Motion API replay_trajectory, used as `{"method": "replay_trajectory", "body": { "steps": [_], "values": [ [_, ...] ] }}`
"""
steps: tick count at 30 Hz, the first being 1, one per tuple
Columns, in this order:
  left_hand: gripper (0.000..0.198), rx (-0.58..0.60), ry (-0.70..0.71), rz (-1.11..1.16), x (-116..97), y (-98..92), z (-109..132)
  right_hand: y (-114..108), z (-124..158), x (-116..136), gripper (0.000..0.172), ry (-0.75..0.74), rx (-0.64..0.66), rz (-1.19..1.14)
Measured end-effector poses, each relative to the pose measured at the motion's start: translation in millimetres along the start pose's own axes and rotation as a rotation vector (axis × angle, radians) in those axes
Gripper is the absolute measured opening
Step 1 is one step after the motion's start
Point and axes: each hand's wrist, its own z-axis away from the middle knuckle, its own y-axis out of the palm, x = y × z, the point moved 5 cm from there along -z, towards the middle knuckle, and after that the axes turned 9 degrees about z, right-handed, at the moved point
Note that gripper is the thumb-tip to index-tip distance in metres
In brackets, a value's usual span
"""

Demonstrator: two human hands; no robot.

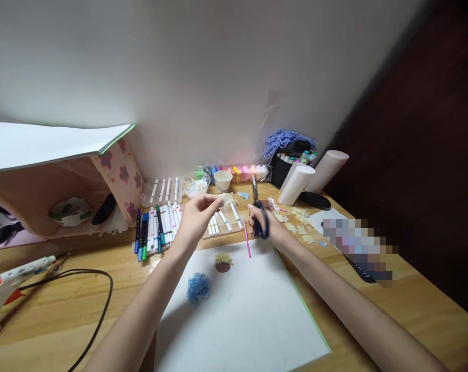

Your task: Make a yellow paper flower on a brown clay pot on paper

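Observation:
My left hand (197,214) is raised over the desk, its fingertips pinched on a small pale yellow paper scrap (228,198). My right hand (268,227) grips black-handled scissors (258,212), blades pointing up and away, just right of the scrap. Below both hands lies a white sheet (249,315) carrying a blue fluffy pompom (198,287) and a small brown-and-yellow piece (223,262). A pink stick (247,244) rests at the sheet's top edge.
Rows of markers (156,230) lie left of my hands. A paper cup (223,180), a small bowl (195,185), coloured clay tubs and a marker box with purple yarn (286,140) line the wall. Cut yellow scraps (298,225) lie at right, a glue gun (9,289) with cord at left.

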Motion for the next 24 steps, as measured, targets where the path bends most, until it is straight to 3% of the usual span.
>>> {"method": "replay_trajectory", "body": {
  "steps": [2,4,8,11,17,24],
  "values": [
    [0.026,0.014,-0.023,0.024,1,17.5,1,-6,24,-9,0.052,0.050,0.131,-0.387],
    [0.026,0.036,-0.051,0.048,5,39.4,1,-11,45,-20,0.060,0.068,0.186,-0.559],
    [0.024,0.081,-0.113,0.065,14,83.2,6,-11,70,-40,0.072,0.037,0.259,-0.604],
    [0.020,0.082,-0.149,0.054,20,103.9,12,-9,76,-48,0.079,-0.004,0.291,-0.584],
    [0.019,0.042,-0.169,0.049,36,114.9,14,-13,84,-49,0.086,-0.059,0.233,-0.433],
    [0.020,0.032,-0.167,0.029,44,112.6,15,-9,89,-52,0.077,-0.070,0.223,-0.388]
  ]
}}
